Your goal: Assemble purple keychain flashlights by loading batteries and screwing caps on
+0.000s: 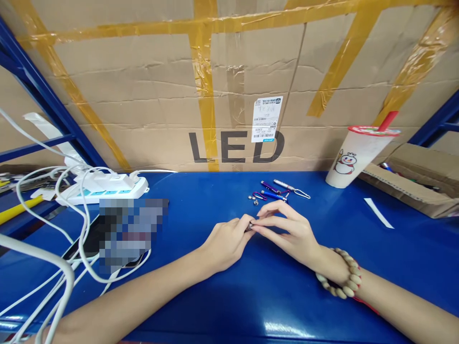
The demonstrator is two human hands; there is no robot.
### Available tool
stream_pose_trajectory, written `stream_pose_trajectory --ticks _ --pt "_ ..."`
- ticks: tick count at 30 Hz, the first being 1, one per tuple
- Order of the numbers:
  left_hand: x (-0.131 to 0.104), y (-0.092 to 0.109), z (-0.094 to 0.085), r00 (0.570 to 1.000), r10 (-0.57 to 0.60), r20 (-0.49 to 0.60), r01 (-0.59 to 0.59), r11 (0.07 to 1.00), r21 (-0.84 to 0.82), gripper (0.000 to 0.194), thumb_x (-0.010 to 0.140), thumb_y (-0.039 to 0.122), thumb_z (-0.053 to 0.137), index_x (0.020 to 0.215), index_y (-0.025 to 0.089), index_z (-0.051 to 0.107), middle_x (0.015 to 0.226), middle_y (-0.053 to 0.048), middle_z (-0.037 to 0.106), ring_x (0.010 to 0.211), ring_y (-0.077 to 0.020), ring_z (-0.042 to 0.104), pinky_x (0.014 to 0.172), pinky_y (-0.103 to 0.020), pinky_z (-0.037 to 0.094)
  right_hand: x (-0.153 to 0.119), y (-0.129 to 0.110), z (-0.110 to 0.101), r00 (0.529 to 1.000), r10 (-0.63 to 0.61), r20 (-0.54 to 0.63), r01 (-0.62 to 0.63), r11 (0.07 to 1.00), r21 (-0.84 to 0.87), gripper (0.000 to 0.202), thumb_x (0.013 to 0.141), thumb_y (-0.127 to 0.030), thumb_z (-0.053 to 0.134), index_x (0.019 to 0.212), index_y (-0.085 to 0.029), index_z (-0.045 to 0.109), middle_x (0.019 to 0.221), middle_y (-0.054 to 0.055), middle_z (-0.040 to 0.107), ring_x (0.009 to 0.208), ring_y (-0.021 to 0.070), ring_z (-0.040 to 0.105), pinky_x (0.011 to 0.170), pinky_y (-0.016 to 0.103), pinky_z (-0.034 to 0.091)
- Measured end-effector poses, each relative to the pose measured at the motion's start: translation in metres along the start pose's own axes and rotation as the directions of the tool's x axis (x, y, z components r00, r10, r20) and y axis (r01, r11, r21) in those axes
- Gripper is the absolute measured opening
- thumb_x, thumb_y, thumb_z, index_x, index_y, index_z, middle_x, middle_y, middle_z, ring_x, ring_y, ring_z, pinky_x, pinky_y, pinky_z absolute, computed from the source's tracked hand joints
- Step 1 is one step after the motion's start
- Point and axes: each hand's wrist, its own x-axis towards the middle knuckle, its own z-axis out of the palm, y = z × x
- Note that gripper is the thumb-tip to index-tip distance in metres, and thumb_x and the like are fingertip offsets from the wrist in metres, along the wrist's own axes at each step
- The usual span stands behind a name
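Above the middle of the glossy blue surface [229, 306], left hand [226, 242] and right hand [294, 234] clamp their grip on a small dark metallic piece [250, 225], apparently for steadiness, while a slim blue metallic tube [273, 195] lies within reach toward the far edge.

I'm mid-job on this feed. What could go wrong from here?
The small metallic piece pinched between the left hand and right hand is mostly covered by fingers, so it could slip and drop onto the blue tabletop.

The small round silver pieces lie loose just beyond the fingers; a brush might scatter them.

A thick white cable crosses in front of the left forearm and might snag.
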Motion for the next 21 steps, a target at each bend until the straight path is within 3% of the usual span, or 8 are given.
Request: stream_pose_trajectory --ticks 8,16,21 --pt "-0.0015 -0.0024 0.0003 1.000 0.028 0.001 -0.028 0.999 -0.016 0.014 0.094 0.023 0.029 0.099 0.021 0.042 0.099 -0.004 0.063 0.089 -0.0176 0.063 0.073 -0.028 0.048 -0.0025 -0.0010 -0.0012 0.998 -0.031 0.050 0.037 0.993 -0.108 0.010 0.085 -0.024 0.061 0.087 -0.019 0.069 0.090 0.006 0.060 0.076 0.0136 0.059 0.065 0.027 0.052" --pt "-0.0014 -0.0032 0.0008 0.999 0.049 -0.010 -0.049 0.999 0.014 0.014 0.094 0.022 0.029 0.096 0.022 0.043 0.094 -0.003 0.063 0.083 -0.0161 0.062 0.070 -0.026 0.046 -0.0024 0.0028 -0.0003 0.994 -0.016 0.110 0.020 0.999 -0.031 0.010 0.086 -0.027 0.060 0.087 -0.018 0.065 0.095 0.006 0.059 0.081 0.0125 0.059 0.070 0.025 0.052" --pt "-0.0010 -0.0021 -0.0007 0.999 0.040 -0.018 -0.040 0.999 0.007 0.013 0.094 0.022 0.030 0.095 0.021 0.043 0.096 -0.003 0.064 0.085 -0.0165 0.063 0.071 -0.026 0.047 -0.0006 0.0016 -0.0018 0.990 -0.081 0.113 0.096 0.986 -0.137 0.010 0.086 -0.027 0.060 0.088 -0.019 0.066 0.094 0.005 0.061 0.078 0.0123 0.058 0.069 0.025 0.051"
